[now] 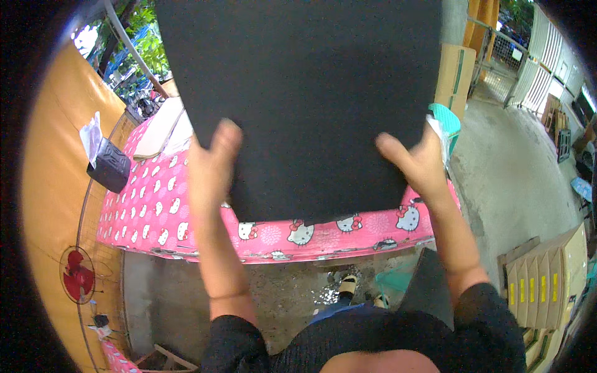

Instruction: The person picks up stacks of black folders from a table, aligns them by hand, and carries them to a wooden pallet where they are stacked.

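A large flat black board (311, 118) is held up before me, tilted over the table and running past the top of the view. My left hand (211, 158) grips its left edge, thumb on the near face and fingers hidden behind. On the opposite edge my right hand (423, 161) does the same, its thumb pointing inward. Beneath the board lies a table with a pink patterned cover (149, 205), partly hidden by it. What the board is for cannot be told; its surface looks plain and matte.
Pale flat sheets (163, 127) lie at the table's far left. A dark bin (111, 166) and a red fan (77, 276) are by the orange wall. At right stand a green basket (449, 124), a cardboard box (457, 78) and stacked beige panels (536, 289). Another dark board (429, 289) leans beside me.
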A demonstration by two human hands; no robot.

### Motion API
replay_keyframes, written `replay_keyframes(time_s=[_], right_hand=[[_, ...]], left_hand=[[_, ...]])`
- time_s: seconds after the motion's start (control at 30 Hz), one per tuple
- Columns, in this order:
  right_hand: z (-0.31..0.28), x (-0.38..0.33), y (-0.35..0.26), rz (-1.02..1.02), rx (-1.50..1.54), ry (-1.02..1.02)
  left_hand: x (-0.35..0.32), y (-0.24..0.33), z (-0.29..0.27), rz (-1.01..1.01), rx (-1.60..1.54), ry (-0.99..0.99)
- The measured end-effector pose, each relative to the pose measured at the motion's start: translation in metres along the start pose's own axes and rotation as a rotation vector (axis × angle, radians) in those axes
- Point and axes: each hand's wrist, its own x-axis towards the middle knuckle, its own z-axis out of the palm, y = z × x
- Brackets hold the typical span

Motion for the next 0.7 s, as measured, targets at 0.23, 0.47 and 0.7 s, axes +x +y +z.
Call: replay_keyframes(time_s=[0.23, 0.47, 0.7], right_hand=[[0.089, 0.130, 0.014, 0.297, -0.125, -0.179], [0.135, 0.146, 0.090, 0.599, 0.039, -0.181], [0.100, 0.151, 0.062, 0.586, -0.387, -0.594]], left_hand=[[0.146, -0.017, -0.050, -0.354, -0.019, -0.218], [0.244, -0.132, -0.061, -0.057, 0.418, -0.308], [0.228, -0.118, -0.051, -0.645, 0.256, -0.475]])
